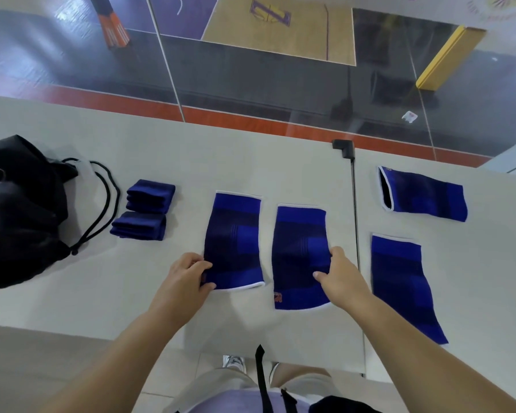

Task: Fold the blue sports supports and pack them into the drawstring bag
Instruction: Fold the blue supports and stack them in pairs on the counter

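Note:
Several blue sports supports lie flat on the white table (72, 293). My left hand (188, 278) pinches the near left corner of the left middle support (236, 239). My right hand (337, 275) grips the right edge of the right middle support (298, 257). Two folded supports (149, 193) (139, 225) sit stacked side by side further left. The black drawstring bag (21, 210) lies at the far left, its cords (102, 204) looping toward the folded pair. Two more flat supports lie to the right, one near (402, 284) and one far (423, 193).
A black clamp and cable (353, 204) run down the table between the right middle support and the right-hand pair. Beyond the table's far edge is a sports court floor with a yellow beam (447, 58). My shoes and shorts show below the near edge.

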Tool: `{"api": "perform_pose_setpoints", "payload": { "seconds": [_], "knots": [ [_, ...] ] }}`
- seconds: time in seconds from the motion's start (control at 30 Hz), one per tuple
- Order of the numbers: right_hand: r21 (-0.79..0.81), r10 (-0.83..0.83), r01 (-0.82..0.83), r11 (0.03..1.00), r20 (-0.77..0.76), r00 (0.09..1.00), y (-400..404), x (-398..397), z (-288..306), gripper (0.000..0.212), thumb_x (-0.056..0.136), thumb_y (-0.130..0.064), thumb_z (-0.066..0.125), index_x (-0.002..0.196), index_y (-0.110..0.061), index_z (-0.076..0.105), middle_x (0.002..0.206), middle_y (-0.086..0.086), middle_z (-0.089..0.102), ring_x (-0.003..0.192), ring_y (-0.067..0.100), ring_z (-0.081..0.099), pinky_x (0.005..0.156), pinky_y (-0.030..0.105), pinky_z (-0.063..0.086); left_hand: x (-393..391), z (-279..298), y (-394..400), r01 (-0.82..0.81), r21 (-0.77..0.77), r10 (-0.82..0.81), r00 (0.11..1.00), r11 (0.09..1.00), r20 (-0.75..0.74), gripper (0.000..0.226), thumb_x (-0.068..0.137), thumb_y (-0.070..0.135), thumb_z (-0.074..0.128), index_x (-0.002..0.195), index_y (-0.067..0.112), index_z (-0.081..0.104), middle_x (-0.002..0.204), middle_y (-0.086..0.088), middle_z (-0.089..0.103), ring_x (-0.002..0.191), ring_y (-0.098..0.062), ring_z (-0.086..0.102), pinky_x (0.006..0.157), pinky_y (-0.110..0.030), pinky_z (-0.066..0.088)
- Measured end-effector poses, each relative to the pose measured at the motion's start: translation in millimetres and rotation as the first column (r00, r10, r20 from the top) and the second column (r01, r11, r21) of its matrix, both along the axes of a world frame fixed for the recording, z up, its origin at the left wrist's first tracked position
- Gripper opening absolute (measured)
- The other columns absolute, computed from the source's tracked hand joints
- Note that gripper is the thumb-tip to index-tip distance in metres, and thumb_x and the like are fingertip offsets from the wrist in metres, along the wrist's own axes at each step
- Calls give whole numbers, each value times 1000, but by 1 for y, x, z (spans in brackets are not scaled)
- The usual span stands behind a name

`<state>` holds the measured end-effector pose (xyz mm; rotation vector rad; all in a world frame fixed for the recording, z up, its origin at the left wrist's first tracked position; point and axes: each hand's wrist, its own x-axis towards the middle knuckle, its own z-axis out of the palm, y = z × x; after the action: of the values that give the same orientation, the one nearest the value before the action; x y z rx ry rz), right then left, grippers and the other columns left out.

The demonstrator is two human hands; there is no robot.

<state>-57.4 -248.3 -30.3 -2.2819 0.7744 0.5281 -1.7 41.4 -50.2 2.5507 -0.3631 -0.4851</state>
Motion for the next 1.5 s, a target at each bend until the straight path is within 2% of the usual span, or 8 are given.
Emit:
{"api": "perform_pose_setpoints", "payload": {
  "seconds": [0.33,0.5,0.63,0.73,0.97,1.13,1.37,1.5],
  "knots": [
    [95,-204,183,979,342,917,-4,27,48,29,95,-4,48,116,-24,52,111,-7,54,97,14,56,64,19,45,9,2,-15,-7,-87,-1,996,996,-84,37,89,22,61,123,9,58,121,1,50,94,-9,49,90,-18,39],
    [226,-320,237,945,475,820,12,47,78,27,96,-7,49,109,-30,53,101,-18,53,102,14,57,80,40,58,23,27,-31,-102,-247,48,976,964,-214,23,95,36,44,92,23,63,92,12,54,78,-4,53,75,-24,42],
    [365,-330,159,917,475,816,31,56,87,26,96,-7,49,109,-30,54,99,-21,54,99,13,59,59,20,55,43,54,-49,-560,-409,105,671,721,-734,47,97,47,32,97,13,64,89,-2,69,79,-19,64,65,-29,50],
    [423,-273,69,903,444,854,42,58,84,27,95,-6,51,108,-29,56,104,-18,57,91,15,62,45,10,45,54,66,-52,-686,-417,14,529,596,-848,45,96,45,38,96,9,64,88,-6,71,73,-21,67,60,-30,55],
    [399,9,-155,904,344,939,41,43,80,53,88,-5,62,126,-38,45,128,-11,53,84,18,70,74,32,60,65,61,-44,-584,-546,33,700,600,-713,38,91,2,55,127,11,54,108,-7,64,77,-18,61,47,-22,49],
    [346,113,-227,910,320,941,41,41,82,71,89,-6,61,141,-43,30,132,-13,51,85,13,69,69,25,58,69,68,-41,-381,-635,-65,824,672,-563,56,89,-6,53,130,33,48,128,14,53,96,-35,64,87,-58,52],
    [178,281,-348,920,318,906,64,57,61,75,87,-11,64,146,-38,26,143,-32,24,80,5,63,79,23,55,73,56,-16,-323,-542,9,865,775,-502,63,89,-4,55,131,41,42,102,-5,68,81,-35,62,66,-27,59],
    [147,359,-379,914,146,922,74,54,28,79,85,-11,63,150,-28,20,157,-14,19,131,18,44,107,26,36,67,24,-11,-294,-393,29,831,871,-556,64,89,0,56,137,39,38,133,1,52,93,-33,64,82,-33,57]
  ]
}}
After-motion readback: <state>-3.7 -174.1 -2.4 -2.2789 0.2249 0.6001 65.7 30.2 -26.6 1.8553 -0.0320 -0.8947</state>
